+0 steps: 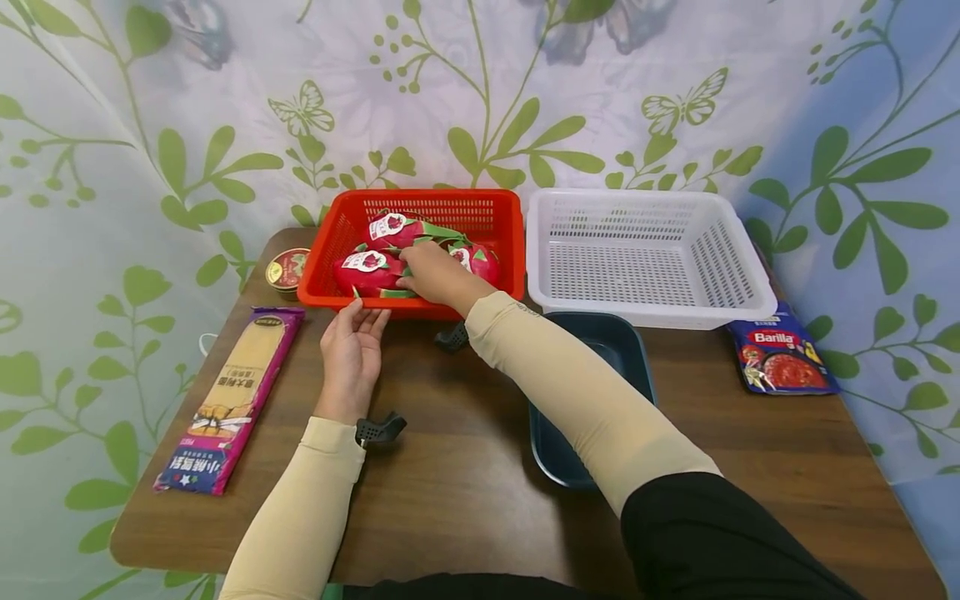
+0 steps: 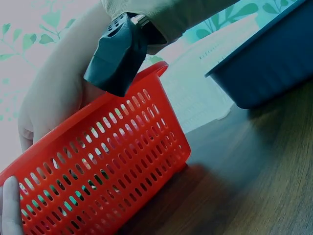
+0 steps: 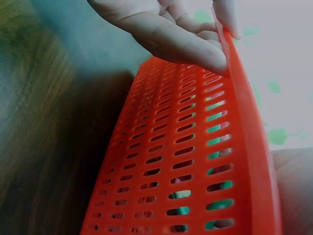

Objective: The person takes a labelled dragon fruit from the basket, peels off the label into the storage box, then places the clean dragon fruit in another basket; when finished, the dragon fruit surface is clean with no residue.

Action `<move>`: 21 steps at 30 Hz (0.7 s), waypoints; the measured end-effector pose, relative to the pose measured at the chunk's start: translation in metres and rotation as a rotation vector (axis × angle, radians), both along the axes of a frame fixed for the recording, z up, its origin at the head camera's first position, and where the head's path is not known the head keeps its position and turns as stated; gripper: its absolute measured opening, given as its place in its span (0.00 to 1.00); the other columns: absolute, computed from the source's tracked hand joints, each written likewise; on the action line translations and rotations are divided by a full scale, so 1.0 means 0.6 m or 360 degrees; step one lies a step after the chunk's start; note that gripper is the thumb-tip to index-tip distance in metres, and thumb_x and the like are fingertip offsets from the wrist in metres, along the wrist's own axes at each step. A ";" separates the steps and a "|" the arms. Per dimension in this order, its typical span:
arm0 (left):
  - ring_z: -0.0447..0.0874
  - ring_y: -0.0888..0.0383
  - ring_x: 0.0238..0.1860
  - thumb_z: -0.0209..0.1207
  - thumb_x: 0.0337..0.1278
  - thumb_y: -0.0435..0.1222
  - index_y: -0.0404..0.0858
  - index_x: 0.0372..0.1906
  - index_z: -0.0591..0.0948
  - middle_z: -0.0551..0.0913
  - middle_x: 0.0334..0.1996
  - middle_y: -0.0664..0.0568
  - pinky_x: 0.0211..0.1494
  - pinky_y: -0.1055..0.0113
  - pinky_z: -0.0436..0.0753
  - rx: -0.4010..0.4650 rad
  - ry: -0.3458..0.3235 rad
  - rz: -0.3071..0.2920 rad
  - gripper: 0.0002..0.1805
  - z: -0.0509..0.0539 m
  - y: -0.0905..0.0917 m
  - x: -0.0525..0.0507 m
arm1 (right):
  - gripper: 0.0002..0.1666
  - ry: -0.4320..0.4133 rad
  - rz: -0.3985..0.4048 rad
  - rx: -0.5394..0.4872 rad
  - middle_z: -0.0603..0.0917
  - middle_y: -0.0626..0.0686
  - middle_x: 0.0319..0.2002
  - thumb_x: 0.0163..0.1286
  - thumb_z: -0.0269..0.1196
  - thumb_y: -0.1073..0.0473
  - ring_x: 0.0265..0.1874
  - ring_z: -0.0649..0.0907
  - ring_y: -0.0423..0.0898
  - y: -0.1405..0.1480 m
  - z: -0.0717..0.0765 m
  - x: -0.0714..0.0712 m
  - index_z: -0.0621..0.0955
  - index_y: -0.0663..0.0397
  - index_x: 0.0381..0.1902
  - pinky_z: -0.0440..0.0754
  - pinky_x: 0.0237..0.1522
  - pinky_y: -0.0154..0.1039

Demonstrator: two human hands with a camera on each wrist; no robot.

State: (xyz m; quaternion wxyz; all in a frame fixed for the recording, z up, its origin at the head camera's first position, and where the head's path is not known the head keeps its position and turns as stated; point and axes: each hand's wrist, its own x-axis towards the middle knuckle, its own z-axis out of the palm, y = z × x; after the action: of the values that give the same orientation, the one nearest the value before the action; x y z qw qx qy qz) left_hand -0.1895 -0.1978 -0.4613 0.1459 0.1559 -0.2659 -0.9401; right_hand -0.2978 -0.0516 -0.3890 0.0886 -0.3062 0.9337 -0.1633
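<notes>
Several pink dragon fruits (image 1: 392, 229) with white labels lie in a red basket (image 1: 510, 242) at the back of the table. My right hand (image 1: 442, 275) reaches down into it and holds the right end of the front-left dragon fruit (image 1: 360, 275); some of its fingers are hidden among the fruit. At the front rim, my left hand (image 1: 352, 350) is turned palm up and pinches the basket's edge. The right wrist view shows the left hand's thumb and fingers (image 3: 215, 58) on both sides of that rim.
A white basket (image 1: 637, 307) stands right of the red one, with a dark blue tray (image 1: 551, 454) in front, partly under my right arm. Left are a noodle packet (image 1: 236, 392) and a round tin (image 1: 287, 269). A blue Barilla pouch (image 1: 783, 354) lies at right.
</notes>
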 end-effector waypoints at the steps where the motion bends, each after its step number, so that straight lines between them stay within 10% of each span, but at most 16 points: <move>1: 0.88 0.48 0.35 0.63 0.73 0.29 0.27 0.50 0.78 0.83 0.36 0.39 0.55 0.53 0.85 0.0008 -0.0005 -0.0003 0.10 0.000 -0.001 0.000 | 0.32 -0.0007 -0.0012 -0.0008 0.82 0.53 0.63 0.76 0.66 0.45 0.63 0.77 0.48 -0.001 -0.001 -0.001 0.77 0.57 0.70 0.73 0.69 0.40; 21: 0.87 0.49 0.34 0.63 0.74 0.29 0.27 0.49 0.78 0.83 0.36 0.40 0.55 0.54 0.85 -0.0008 -0.0017 -0.0011 0.08 0.002 -0.001 0.001 | 0.22 -0.0302 -0.0166 -0.0491 0.83 0.55 0.58 0.77 0.66 0.47 0.52 0.80 0.48 0.008 -0.023 -0.017 0.78 0.55 0.59 0.76 0.62 0.41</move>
State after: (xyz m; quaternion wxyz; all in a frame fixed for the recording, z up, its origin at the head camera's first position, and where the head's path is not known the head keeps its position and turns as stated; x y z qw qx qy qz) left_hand -0.1889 -0.1987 -0.4599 0.1415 0.1597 -0.2695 -0.9390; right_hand -0.3078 -0.0469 -0.4029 0.1196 -0.2505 0.8996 -0.3370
